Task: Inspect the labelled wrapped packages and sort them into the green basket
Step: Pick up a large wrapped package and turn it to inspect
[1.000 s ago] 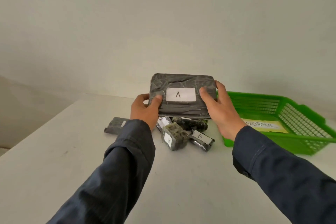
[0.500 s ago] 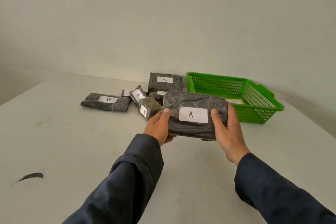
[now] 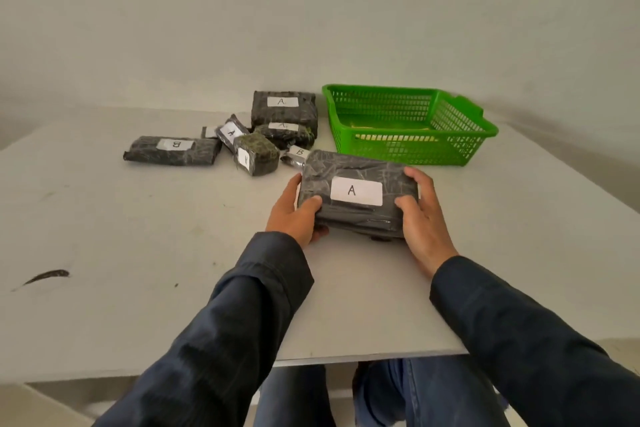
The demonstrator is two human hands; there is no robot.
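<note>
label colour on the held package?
White label with a black "A"; head view.

A cluster of wrapped packages is crowding the far middle of the table, sitting just left of the green basket and leaving only a narrow strip of bare top between them. The basket is standing open upward, its near wall rising just behind the near package, which is filling the space before it. Bare table is lying wide on the left and along the near edge.

Left hand, right hand, fingers curled
</note>
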